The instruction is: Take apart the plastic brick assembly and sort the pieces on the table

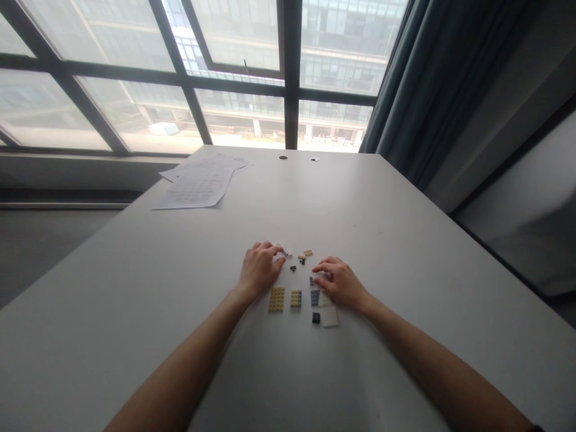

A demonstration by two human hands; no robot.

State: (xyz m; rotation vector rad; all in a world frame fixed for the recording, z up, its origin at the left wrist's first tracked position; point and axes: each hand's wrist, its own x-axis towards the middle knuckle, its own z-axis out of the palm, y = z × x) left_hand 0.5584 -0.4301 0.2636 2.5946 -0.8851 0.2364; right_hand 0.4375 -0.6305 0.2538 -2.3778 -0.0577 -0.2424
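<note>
My left hand [261, 267] rests on the table, thumb apart from the fingers, its fingertips at some small white and grey toy bricks [286, 252]. Across from it, my right hand [341, 282] has loosely bent, parted fingers. The thumb of that hand is beside a small dark grey brick [311, 281]; whether they touch I cannot tell. Below the hands lie a tan studded plate [276, 299], a tan-and-grey block [296, 299] and a grey studded piece [314, 297]. A pale studded piece [324, 299] is partly under my right hand.
A white flat tile [330, 317] and a black brick [316, 318] lie nearest me. Between the hands are a small dark piece [293, 268] and a tan brick [308, 252]. Printed papers [195, 186] lie at the white table's [333, 204] far left, before a window.
</note>
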